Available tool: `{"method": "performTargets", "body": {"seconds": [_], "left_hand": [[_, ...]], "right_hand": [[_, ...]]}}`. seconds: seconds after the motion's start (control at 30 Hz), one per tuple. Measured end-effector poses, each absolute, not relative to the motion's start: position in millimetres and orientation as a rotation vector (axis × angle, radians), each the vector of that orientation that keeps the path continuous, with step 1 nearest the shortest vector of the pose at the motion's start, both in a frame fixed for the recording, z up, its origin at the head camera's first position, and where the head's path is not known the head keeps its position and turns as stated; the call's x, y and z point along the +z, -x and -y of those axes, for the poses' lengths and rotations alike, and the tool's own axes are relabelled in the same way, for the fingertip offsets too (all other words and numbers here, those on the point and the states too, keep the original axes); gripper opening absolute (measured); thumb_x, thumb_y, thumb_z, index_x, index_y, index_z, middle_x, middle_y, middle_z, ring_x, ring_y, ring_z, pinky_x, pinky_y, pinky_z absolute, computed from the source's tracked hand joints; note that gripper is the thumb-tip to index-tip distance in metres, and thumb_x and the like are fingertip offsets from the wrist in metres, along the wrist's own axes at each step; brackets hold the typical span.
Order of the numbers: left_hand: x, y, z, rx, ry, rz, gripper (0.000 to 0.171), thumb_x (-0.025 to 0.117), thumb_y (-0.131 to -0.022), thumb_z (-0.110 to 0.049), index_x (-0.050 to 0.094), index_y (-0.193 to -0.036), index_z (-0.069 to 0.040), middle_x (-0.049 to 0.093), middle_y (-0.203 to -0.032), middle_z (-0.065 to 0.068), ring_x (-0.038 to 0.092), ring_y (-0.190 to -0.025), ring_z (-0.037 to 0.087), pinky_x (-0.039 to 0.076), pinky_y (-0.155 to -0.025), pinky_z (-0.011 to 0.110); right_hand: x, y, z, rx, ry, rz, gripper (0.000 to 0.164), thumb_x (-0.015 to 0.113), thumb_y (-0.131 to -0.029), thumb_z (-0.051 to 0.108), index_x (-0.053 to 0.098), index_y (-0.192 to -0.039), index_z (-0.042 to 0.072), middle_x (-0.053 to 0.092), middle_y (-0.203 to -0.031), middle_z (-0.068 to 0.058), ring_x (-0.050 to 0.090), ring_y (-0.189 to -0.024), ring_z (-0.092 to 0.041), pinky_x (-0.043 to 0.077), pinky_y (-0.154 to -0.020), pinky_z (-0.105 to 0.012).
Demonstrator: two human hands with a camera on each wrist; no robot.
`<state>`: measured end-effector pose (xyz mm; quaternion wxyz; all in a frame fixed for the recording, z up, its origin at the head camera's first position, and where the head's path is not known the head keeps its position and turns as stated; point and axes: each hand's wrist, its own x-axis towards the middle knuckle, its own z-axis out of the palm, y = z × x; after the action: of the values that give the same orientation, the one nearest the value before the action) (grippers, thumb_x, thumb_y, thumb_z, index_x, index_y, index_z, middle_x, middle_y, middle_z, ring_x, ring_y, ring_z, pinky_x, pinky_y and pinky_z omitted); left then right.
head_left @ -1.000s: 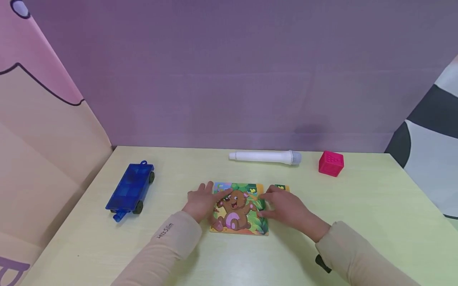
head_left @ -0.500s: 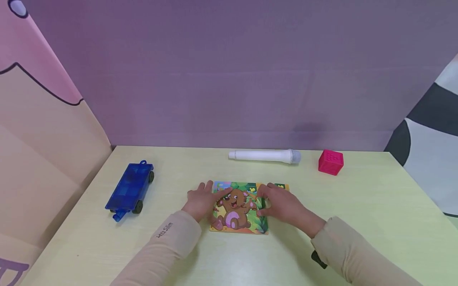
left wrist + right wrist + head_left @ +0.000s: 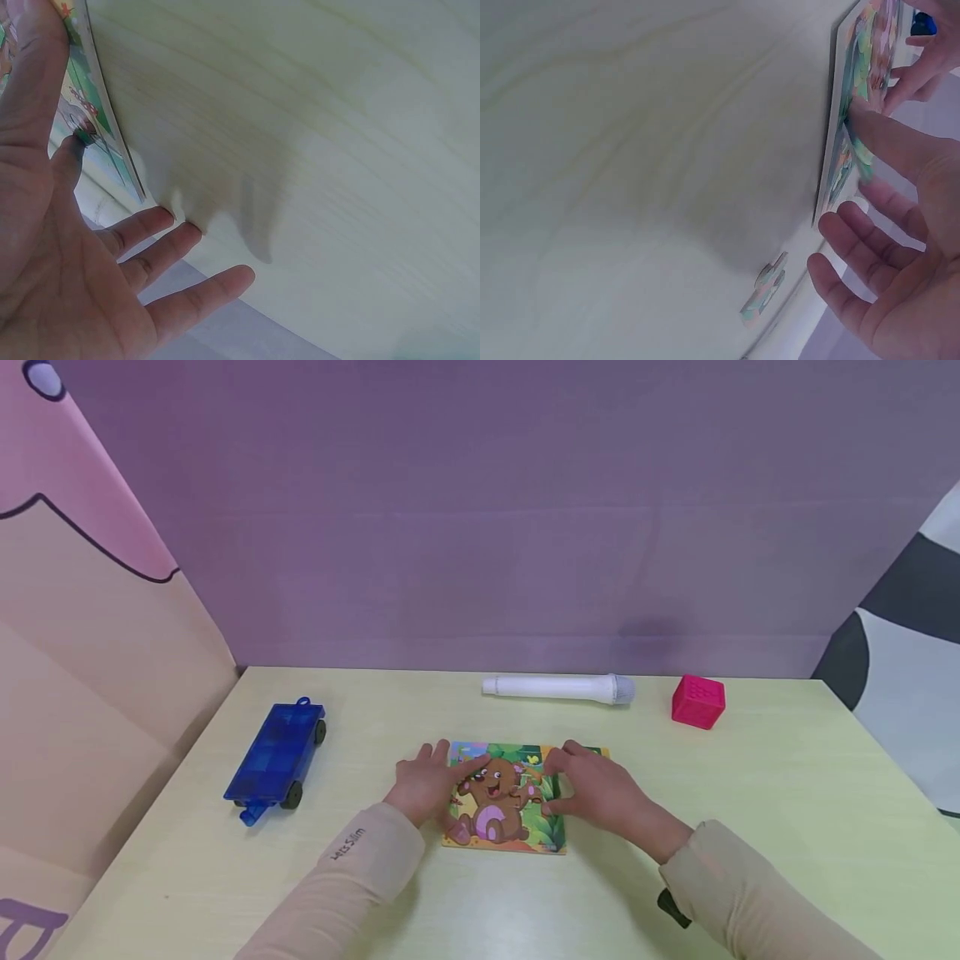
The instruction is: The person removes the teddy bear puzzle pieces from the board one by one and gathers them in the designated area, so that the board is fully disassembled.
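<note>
A flat jigsaw puzzle [image 3: 491,814] with a brown bear picture lies on the table. My left hand [image 3: 425,785] rests at its left edge, thumb across the picture and the other fingers spread; in the left wrist view the fingertips reach past the puzzle's edge. At the puzzle's right side, my right hand [image 3: 596,785] pinches a green puzzle piece [image 3: 861,150] between thumb and index finger. The piece is tilted over the puzzle's right part, and the hand's other fingers are loosely bent. Behind that hand a loose puzzle piece [image 3: 765,289] lies on the table, mostly hidden in the head view.
Toward the back of the table lie a white toy microphone [image 3: 555,687] and a red cube block [image 3: 698,702]. On the left stands a blue toy wagon [image 3: 277,752] with black wheels. A purple backdrop [image 3: 480,527] rises behind the table [image 3: 187,902].
The right hand has shifted slightly, its index finger moving a little away from me along the puzzle's right side, covering more of the loose piece. The left hand stays in place.
</note>
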<state>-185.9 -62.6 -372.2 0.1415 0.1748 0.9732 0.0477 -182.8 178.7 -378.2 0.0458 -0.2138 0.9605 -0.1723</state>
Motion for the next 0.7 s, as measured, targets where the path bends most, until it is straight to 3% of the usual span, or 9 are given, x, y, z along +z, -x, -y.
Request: {"method": "performTargets", "body": {"seconds": [0.17, 0.43, 0.7], "left_hand": [[-374.0, 186.6, 63.0, 0.121, -0.510, -2.820, 0.104, 0.092, -0.064, -0.043, 0.043, -0.155, -0.035, 0.039, -0.151, 0.018, 0.042, -0.134, 0.035, 0.047, -0.097, 0.056], [-373.2, 186.4, 62.3, 0.089, -0.520, -2.825, 0.104, 0.092, -0.065, -0.044, 0.042, -0.155, -0.035, 0.039, -0.151, 0.018, 0.042, -0.134, 0.035, 0.049, -0.097, 0.055], [-373.5, 186.1, 62.3, 0.074, -0.506, -2.823, 0.104, 0.091, -0.064, -0.045, 0.042, -0.156, -0.037, 0.039, -0.151, 0.016, 0.042, -0.133, 0.033, 0.049, -0.097, 0.054]], "right_hand": [[-380.0, 183.9, -179.7, -0.567, 0.699, -2.937, 0.040, 0.090, -0.077, 0.019, 0.053, -0.091, 0.013, 0.054, -0.090, 0.000, 0.053, -0.075, -0.015, 0.046, -0.062, -0.030], [-378.8, 187.0, -183.1, -0.806, 0.697, -2.883, 0.015, 0.075, -0.093, 0.012, 0.060, -0.088, 0.012, 0.055, -0.086, 0.001, 0.055, -0.082, -0.017, 0.048, -0.071, -0.033], [-380.0, 192.8, -183.4, -0.973, 0.562, -2.790, 0.012, 0.070, -0.096, 0.010, 0.062, -0.087, 0.009, 0.057, -0.084, 0.000, 0.052, -0.079, -0.016, 0.044, -0.066, -0.031]]}}
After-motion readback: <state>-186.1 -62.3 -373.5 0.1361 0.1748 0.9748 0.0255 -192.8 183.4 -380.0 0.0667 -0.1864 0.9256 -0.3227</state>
